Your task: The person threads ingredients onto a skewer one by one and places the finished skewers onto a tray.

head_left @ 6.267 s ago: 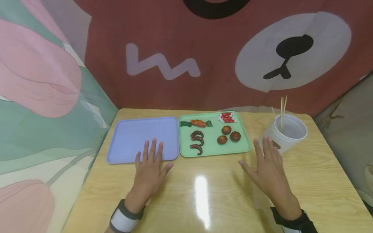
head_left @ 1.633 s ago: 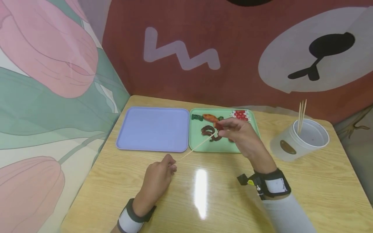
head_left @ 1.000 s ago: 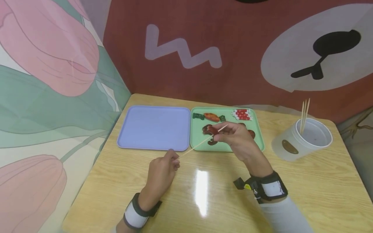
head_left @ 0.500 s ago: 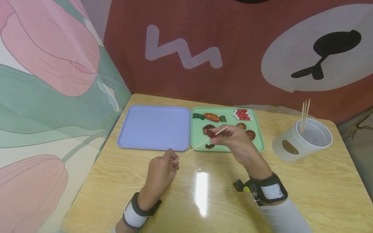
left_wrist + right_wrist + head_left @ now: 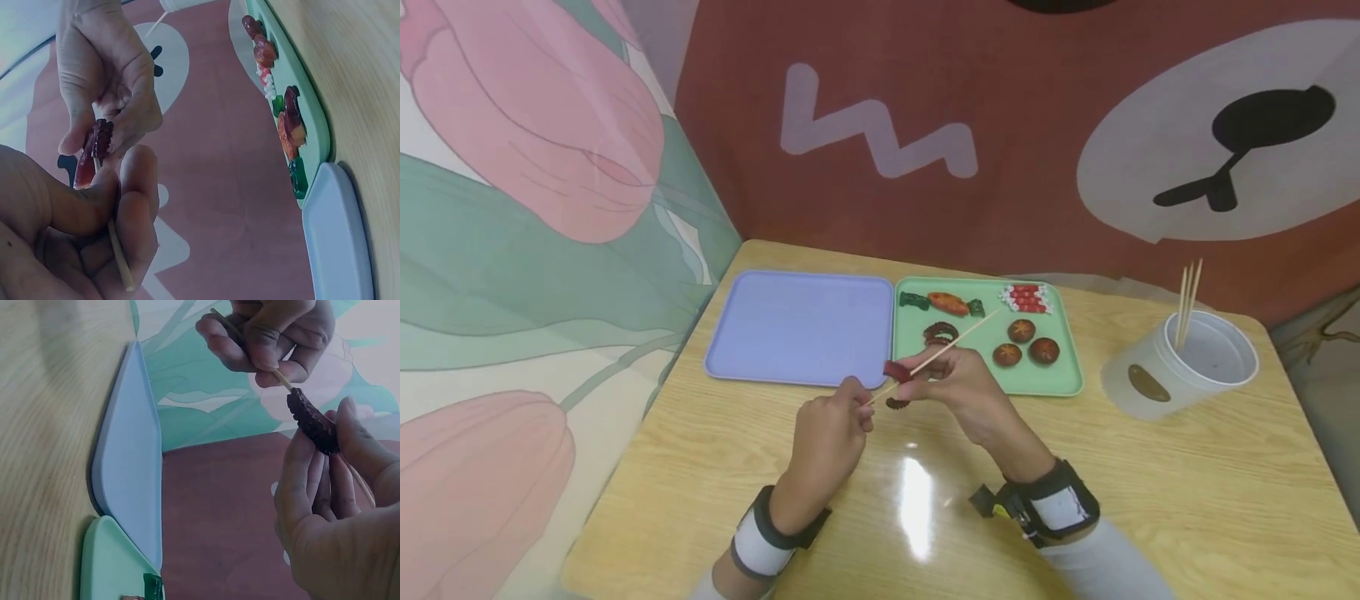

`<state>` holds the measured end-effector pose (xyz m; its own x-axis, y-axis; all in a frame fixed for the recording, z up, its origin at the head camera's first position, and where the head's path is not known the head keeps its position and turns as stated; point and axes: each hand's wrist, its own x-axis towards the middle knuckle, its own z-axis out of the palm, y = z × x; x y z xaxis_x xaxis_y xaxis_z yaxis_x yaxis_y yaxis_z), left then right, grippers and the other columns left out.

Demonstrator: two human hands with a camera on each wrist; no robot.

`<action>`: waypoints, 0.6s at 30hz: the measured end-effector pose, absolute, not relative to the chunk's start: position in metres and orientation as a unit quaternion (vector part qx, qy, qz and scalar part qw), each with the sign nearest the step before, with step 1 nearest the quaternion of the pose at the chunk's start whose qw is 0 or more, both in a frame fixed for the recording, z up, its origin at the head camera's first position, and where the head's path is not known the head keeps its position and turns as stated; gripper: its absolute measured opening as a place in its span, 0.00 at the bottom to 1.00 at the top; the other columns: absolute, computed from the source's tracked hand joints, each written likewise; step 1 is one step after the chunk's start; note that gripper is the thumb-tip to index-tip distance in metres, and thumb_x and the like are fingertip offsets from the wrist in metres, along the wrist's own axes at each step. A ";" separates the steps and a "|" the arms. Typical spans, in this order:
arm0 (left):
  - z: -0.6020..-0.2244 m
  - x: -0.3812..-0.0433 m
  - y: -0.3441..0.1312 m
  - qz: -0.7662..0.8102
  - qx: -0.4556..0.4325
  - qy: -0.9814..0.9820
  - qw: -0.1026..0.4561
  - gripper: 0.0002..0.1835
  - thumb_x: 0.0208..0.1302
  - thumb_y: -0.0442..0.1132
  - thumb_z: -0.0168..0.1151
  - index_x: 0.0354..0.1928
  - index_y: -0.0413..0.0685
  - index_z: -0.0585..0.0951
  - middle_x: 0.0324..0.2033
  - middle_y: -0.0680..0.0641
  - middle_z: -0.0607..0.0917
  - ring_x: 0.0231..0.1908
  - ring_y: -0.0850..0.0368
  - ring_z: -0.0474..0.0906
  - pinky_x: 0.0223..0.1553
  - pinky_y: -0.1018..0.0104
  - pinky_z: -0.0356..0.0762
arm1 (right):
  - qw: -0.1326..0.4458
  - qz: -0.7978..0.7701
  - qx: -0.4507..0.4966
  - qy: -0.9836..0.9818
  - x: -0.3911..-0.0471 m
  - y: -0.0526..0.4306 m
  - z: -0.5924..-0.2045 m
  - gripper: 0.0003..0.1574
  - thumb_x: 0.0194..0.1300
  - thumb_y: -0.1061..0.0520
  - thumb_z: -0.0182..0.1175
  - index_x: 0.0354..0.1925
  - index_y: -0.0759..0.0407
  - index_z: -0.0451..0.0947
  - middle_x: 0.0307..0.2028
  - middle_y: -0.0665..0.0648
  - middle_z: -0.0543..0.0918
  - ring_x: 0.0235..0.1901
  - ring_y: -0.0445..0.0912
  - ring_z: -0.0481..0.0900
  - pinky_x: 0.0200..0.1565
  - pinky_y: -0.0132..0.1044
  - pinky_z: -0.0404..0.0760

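My left hand pinches a thin wooden skewer near its lower end. A dark red, curved toy octopus tentacle with suckers is threaded on the skewer, close to the left fingers. My right hand pinches this tentacle between thumb and fingers, and the skewer's pointed end sticks out well beyond it. Both hands are in front of the trays, above the table. On the green tray lie more tentacles, partly hidden behind the skewer and right hand.
The green tray also bears brown toy mushrooms, red-and-white rolls, an orange piece and green pieces. Left of it lies a blue tray. A white bucket with several skewers stands right. The painted wall rises behind.
The right hand took a tentacle from the green tray onto the skewer's tip. It has since slid the tentacle down the skewer toward the left hand, leaving the space over the tray.
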<state>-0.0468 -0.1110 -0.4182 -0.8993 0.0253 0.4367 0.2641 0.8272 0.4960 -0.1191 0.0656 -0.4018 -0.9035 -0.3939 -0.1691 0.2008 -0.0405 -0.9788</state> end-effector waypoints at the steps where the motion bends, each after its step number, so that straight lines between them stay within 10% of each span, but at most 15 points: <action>1: -0.418 -0.047 -0.111 -0.287 -0.076 -0.932 0.208 0.07 0.52 0.30 0.68 0.27 0.45 0.78 0.14 0.55 0.82 0.15 0.64 0.76 0.19 0.65 0.74 | 0.207 -0.716 -0.071 0.663 -0.118 0.065 -0.402 0.16 0.45 0.65 0.73 0.37 0.59 0.85 0.37 0.52 0.88 0.42 0.49 0.85 0.47 0.42 0.82; 8: -0.415 -0.049 -0.107 -0.304 -0.079 -0.930 0.189 0.07 0.51 0.30 0.68 0.27 0.44 0.77 0.14 0.55 0.81 0.15 0.63 0.76 0.21 0.65 0.74 | 0.209 -0.724 -0.075 0.653 -0.112 0.059 -0.407 0.24 0.45 0.64 0.74 0.43 0.70 0.82 0.37 0.57 0.89 0.41 0.52 0.85 0.46 0.44 0.84; 18: -0.425 -0.044 -0.113 -0.312 -0.061 -0.934 0.160 0.08 0.49 0.30 0.70 0.29 0.44 0.78 0.15 0.54 0.83 0.17 0.64 0.77 0.22 0.68 0.76 | 0.187 -0.619 -0.151 0.748 -0.120 0.076 -0.412 0.27 0.46 0.52 0.74 0.46 0.61 0.83 0.42 0.58 0.87 0.43 0.50 0.82 0.46 0.42 0.83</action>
